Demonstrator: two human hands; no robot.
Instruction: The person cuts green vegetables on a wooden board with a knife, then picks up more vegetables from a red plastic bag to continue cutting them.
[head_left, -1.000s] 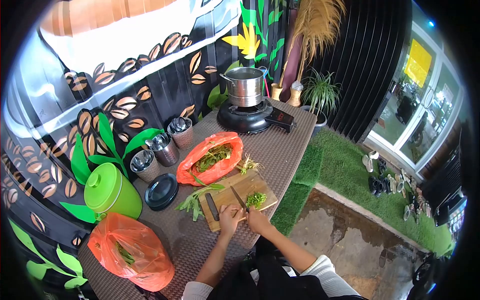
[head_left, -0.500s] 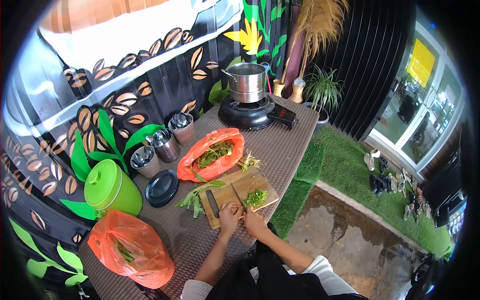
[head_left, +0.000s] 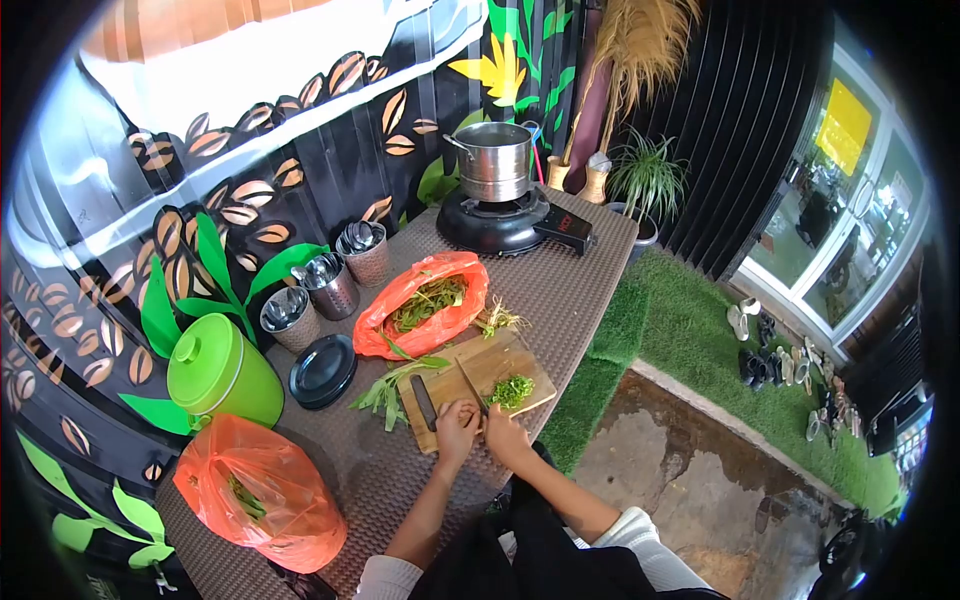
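A wooden cutting board (head_left: 450, 400) lies near the table's front edge. My right hand (head_left: 507, 438) is closed round the handle of a knife (head_left: 468, 380), whose blade points away over the board. Close beside it, my left hand (head_left: 457, 430) is closed at the board's near edge, its fingers bent; what they hold is too small to make out. Chopped greens (head_left: 512, 391) form a small pile right of the blade. Long green leaves (head_left: 385, 392) lie across the board's left end. Behind the board are pale root ends (head_left: 500, 318) and an open orange bag (head_left: 425, 305) of greens.
A pot (head_left: 495, 160) sits on a black stove (head_left: 490, 222) at the back. Cutlery holders (head_left: 331, 285), dark plates (head_left: 323, 371), a green container (head_left: 224, 372) and a second orange bag (head_left: 262, 492) stand to the left. The table edge (head_left: 590, 350) runs along the right.
My right hand and the knife have shifted very slightly left, closer to my left hand. The pile of chopped greens looks the same.
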